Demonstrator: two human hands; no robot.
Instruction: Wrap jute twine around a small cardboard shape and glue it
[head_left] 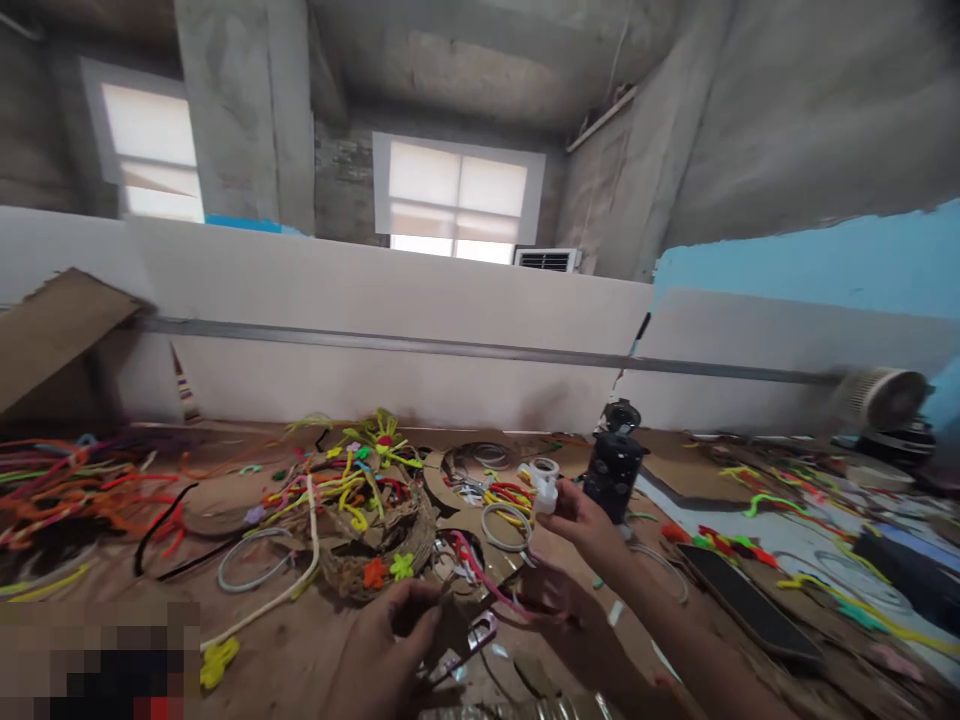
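My left hand [397, 635] is low in the middle, its fingers curled with thumb and forefinger close together; what lies between them I cannot make out. To its right my right hand [553, 598], blurred, is closed around a pink bendy strip [474, 562] that arcs down from the pile. Between my hands lie a pink-and-white handled tool [482, 628] and dark strips, partly hidden. Left of them stands a woven brown basket [409, 535] with an orange flower [374, 573] and a yellow-green flower [402, 567] at its front.
Another person's hand [581, 515] reaches in from the right, holding a small white object [545, 492]. Behind it stands a black bottle [616, 470]. A phone [746, 600] lies at right, a fan [892, 400] beyond. Wire rings [255, 560] and colourful pipe cleaners [97, 490] litter the left.
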